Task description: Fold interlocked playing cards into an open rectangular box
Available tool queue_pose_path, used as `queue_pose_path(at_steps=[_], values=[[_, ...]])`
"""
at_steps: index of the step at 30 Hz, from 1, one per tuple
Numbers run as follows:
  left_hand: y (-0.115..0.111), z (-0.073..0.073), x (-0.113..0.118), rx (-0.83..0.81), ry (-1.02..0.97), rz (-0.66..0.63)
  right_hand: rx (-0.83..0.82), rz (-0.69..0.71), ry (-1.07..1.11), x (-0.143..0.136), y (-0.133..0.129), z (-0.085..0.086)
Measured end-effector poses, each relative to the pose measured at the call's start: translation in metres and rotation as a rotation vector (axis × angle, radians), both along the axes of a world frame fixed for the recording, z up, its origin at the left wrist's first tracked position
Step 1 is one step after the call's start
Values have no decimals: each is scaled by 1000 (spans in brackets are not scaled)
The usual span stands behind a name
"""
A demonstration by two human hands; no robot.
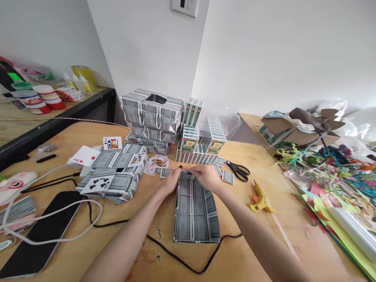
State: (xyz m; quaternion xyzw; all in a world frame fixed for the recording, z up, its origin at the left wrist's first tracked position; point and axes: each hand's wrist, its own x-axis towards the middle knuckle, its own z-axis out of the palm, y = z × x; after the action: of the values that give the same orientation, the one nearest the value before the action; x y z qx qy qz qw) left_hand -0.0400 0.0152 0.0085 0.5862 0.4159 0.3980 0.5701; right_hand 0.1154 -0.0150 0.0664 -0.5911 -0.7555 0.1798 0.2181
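Note:
An open, long tray-like box made of grey-backed playing cards lies on the wooden table in front of me. My left hand is closed on its far left corner, the thumb at the rim. At the far rim my right hand is closed too, its fingertips pinched on the edge. Whether a loose card is between those fingers is too small to tell. Cut card pieces lie just beyond the right hand. Face-up playing cards are spread beyond the left hand.
Boxes built of cards are stacked at the back, beside green card packs. A card-covered piece sits left. Black scissors and a yellow glue gun lie right. A black cable crosses in front, near a dark phone-like slab.

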Motion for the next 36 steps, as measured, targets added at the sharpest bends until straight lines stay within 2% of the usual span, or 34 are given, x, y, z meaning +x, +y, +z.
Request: queue_pose_path(at_steps=[4,7,13,21,28,32,36], values=[[0,2,0,68,21,-33,-103,-22,181,14,1,7],[0,2,0,82,16,-64,-91,-31,241,19,0,11],[-3,2,-2,38,15,-87,21,30,167,7,-3,6],[0,-7,0,2,-22,-67,106,-11,106,2,-12,-5],[1,-4,0,16,-75,-165,204,-12,63,-1,-17,-15],[0,-1,0,17,-54,-149,143,-33,178,2,-17,-18],[1,-1,0,3,-31,-87,16,-107,490,16,-25,-26]])
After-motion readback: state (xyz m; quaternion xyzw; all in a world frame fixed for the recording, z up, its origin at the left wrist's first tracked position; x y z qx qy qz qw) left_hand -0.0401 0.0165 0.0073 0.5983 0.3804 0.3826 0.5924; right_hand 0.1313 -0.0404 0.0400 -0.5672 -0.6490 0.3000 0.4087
